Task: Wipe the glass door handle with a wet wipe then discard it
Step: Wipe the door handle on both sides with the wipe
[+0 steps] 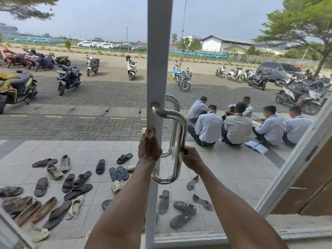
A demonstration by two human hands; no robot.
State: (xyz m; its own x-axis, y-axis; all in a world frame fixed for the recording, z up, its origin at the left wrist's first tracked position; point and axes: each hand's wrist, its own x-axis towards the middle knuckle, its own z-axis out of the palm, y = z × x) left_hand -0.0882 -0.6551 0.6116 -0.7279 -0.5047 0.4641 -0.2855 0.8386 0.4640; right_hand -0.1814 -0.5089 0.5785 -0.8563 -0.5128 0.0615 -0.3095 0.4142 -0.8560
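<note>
Left hand flat on door frame, right hand around chrome handle.

Chrome door handle with a wet wipe on it.
Polished D-shaped tube, upright on the white door stile; whitish wipe against its bar's lower half.

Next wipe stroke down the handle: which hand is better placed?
Right. The right hand holds the wet wipe against the handle's upright bar; the left hand presses flat on the door frame, holding nothing.
</note>
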